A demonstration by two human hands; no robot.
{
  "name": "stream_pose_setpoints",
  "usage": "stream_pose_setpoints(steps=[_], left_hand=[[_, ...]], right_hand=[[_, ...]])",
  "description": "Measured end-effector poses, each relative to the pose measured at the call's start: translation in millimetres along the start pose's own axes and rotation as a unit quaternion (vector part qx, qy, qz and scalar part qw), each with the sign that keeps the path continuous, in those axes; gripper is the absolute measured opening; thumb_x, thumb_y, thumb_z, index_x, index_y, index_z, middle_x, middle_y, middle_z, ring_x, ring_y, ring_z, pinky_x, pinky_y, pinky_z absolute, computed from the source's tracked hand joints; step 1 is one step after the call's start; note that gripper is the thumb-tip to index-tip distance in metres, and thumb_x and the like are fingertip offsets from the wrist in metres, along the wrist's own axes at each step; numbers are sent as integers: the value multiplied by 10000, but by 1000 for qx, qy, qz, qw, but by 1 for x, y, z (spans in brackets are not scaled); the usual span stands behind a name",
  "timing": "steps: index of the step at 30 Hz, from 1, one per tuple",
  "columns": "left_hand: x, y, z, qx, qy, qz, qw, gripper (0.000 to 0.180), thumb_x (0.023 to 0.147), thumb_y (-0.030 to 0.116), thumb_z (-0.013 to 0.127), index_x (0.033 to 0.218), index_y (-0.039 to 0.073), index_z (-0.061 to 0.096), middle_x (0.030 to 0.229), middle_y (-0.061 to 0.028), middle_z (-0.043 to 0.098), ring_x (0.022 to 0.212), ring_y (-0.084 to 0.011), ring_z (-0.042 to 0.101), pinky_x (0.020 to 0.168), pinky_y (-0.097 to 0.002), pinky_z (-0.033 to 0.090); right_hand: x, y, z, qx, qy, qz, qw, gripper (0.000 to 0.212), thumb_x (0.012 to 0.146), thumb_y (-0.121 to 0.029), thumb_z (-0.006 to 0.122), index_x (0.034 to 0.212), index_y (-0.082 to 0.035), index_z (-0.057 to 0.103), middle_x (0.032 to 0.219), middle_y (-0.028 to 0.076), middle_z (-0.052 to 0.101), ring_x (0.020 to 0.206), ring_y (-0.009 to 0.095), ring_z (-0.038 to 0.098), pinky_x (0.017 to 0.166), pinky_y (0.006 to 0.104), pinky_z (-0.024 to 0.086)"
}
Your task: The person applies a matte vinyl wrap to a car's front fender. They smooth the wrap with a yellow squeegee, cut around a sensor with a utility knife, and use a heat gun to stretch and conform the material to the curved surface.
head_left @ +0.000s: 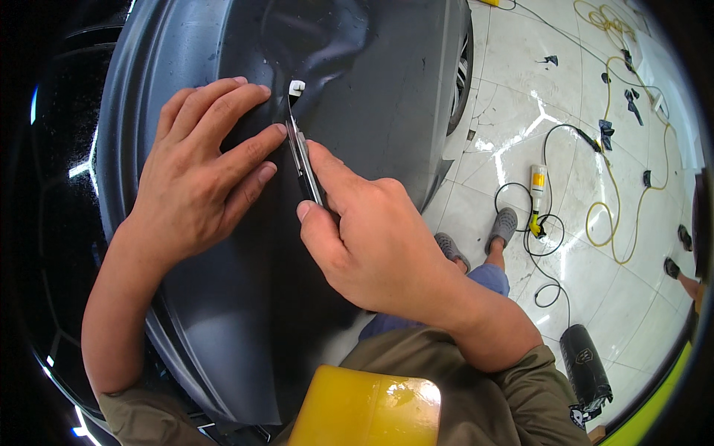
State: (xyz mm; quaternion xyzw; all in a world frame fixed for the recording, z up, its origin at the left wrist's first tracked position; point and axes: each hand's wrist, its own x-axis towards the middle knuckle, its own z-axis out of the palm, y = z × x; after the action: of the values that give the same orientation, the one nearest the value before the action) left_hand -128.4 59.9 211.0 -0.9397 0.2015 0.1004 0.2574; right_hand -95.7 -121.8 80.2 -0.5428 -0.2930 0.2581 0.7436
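The right hand (379,238) pinches a slim silver-and-black metal cutter (301,163) firmly between thumb and fingers; it lies over the smooth, matte dark-grey film (245,297) covering a curved car panel, near a small white block (297,88) at its far end. The left hand (193,175) grips nothing, its fingers spread on the film, index fingertip just beside the cutter. Creases dent the film beyond. A glossy yellow round-cornered box (364,409) sits before the torso, contents hidden
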Motion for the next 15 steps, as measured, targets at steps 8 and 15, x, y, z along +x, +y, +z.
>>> stream_pose_setpoints(steps=[8, 15], left_hand=[[1, 3, -1, -8, 0, 0, 1000, 332, 861, 124, 727, 1192, 94, 715, 1454, -143, 524, 1414, -338, 443, 1175, -505, 326], [3, 6, 1, -4, 0, -9, 1000, 321, 867, 102, 722, 1187, 91, 708, 1431, -144, 519, 1411, -337, 444, 1177, -504, 329]], right_hand=[[2, -3, -7, -11, -5, 0, 1000, 449, 918, -47, 571, 1270, 221, 491, 673, 310, 618, 668, 483, 662, 653, 504, 534], [2, -5, -12, -16, -32, 24, 999, 403, 924, -50, 567, 1271, 149, 522, 658, 279, 605, 625, 462, 636, 606, 483, 507]])
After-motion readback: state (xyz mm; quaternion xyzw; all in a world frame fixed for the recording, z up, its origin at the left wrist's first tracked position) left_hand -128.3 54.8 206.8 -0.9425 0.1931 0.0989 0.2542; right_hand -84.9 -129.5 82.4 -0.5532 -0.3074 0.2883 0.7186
